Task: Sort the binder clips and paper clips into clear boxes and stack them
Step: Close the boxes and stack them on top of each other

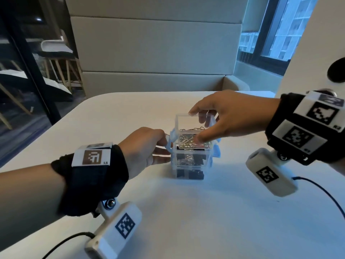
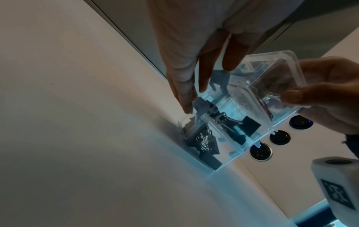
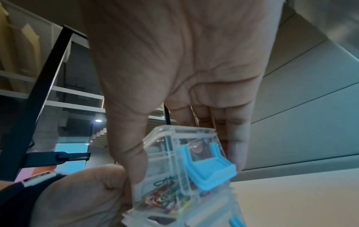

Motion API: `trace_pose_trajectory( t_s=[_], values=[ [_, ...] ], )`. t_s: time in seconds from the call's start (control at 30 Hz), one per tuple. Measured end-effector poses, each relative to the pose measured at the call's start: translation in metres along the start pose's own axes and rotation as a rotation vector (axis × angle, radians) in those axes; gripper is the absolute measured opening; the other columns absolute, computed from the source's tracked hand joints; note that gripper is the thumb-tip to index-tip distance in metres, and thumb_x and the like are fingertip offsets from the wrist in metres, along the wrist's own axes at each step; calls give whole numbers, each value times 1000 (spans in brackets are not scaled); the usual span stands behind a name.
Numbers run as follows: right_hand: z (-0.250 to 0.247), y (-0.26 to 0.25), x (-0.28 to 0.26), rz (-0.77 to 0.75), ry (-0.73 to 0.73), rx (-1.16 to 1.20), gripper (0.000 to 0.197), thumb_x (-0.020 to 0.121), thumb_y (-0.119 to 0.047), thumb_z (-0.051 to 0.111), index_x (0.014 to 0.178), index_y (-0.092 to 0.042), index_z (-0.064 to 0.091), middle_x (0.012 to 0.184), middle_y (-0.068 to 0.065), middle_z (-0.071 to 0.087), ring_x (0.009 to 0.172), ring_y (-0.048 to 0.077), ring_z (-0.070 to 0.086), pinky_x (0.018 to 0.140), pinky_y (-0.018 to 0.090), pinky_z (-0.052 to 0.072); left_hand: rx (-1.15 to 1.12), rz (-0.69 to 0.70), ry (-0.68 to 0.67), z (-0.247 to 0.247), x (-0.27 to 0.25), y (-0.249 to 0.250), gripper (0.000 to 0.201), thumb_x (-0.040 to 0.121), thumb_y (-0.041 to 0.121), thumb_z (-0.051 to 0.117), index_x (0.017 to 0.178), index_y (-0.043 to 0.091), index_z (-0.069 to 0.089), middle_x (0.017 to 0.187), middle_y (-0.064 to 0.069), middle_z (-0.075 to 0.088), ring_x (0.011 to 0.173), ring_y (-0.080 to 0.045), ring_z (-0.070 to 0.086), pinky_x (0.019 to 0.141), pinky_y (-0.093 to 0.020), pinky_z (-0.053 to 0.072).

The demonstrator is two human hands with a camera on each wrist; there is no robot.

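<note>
A stack of small clear boxes [image 1: 191,157] with blue latches stands mid-table. Black binder clips [image 1: 188,174] fill the lower boxes, and coloured paper clips [image 1: 188,141] lie in a box above them. My right hand [image 1: 199,126] grips the top clear box [image 1: 186,122], thumb on its near side and fingers on its far rim; the right wrist view shows this box [image 3: 170,155] and its blue latch [image 3: 209,169] close up. My left hand [image 1: 164,148] touches the stack's left side with straight fingers [image 2: 186,99], steadying the lower boxes [image 2: 223,130].
The white table [image 1: 205,212] extends toward me, with wrist-camera cables trailing over it. A beige sofa back [image 1: 155,47] rises behind the table. A white panel with round black buttons [image 2: 279,137] stands at the right, a glass partition at the left.
</note>
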State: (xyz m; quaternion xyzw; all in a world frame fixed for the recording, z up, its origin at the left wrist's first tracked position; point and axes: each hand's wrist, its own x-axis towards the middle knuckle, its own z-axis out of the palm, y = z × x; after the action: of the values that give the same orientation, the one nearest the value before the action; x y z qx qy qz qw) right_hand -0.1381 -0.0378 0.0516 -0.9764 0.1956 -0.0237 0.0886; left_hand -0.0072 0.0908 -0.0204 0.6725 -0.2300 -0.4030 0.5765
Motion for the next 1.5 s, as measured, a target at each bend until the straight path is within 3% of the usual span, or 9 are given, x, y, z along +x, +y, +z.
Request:
trace_pose_trajectory(
  t_s=[0.23,0.4,0.57,0.63,0.8,1.03,1.17,1.37,1.5],
  values=[
    [4,-3,1,-5,13,9,69,64,-57,72,125,-28,60,97,-15,63,95,11,61,84,30,52,60,55,-83,-6,0,-2,35,83,-12,35,109,-22,56,113,-23,68,102,-33,65,89,-38,56],
    [7,-3,0,-2,24,15,72,64,-57,71,129,-29,58,98,-16,62,91,8,58,76,22,44,107,102,-142,-9,-2,-7,31,84,-15,48,108,-10,66,113,-20,70,103,-29,67,87,-32,56],
    [9,-1,1,9,31,18,76,62,-59,69,131,-31,56,100,-18,61,85,4,54,76,21,39,252,278,-52,-16,-2,-4,26,80,-9,65,104,0,67,110,-19,69,96,-36,67,95,-46,53],
    [10,-1,1,16,30,25,75,65,-57,71,134,-31,54,102,-17,62,90,6,54,80,21,39,306,319,-42,-17,-3,-4,24,79,-3,69,103,3,68,107,-19,69,84,-28,64,95,-49,51],
    [10,0,1,13,28,40,74,69,-55,73,135,-30,53,103,-16,63,78,-4,50,78,20,36,271,375,9,-17,-7,1,13,84,14,66,96,9,69,97,-23,67,81,-25,60,83,-39,57],
    [9,1,2,12,16,28,74,70,-53,74,137,-29,52,105,-15,64,79,-4,51,78,21,37,113,309,50,-17,-11,7,24,82,-9,61,106,-4,66,102,-25,71,91,-29,67,88,-37,56],
    [10,0,4,15,5,29,75,70,-53,75,137,-28,53,105,-15,66,83,-1,55,78,20,38,18,278,29,-11,-17,9,35,81,-19,51,111,-4,59,97,-25,71,93,-34,70,79,-34,60],
    [10,0,7,20,-5,27,73,67,-52,77,133,-27,57,103,-15,68,78,-3,55,69,15,39,59,258,36,-1,-20,17,48,77,-16,59,121,3,53,100,-19,70,94,-32,68,72,-33,59],
    [9,-1,7,30,0,57,75,64,-52,79,132,-30,55,103,-16,66,74,-4,55,71,17,41,382,306,56,-6,-10,20,75,62,-1,81,125,23,48,108,-4,57,92,-20,61,69,-30,53]
  ],
)
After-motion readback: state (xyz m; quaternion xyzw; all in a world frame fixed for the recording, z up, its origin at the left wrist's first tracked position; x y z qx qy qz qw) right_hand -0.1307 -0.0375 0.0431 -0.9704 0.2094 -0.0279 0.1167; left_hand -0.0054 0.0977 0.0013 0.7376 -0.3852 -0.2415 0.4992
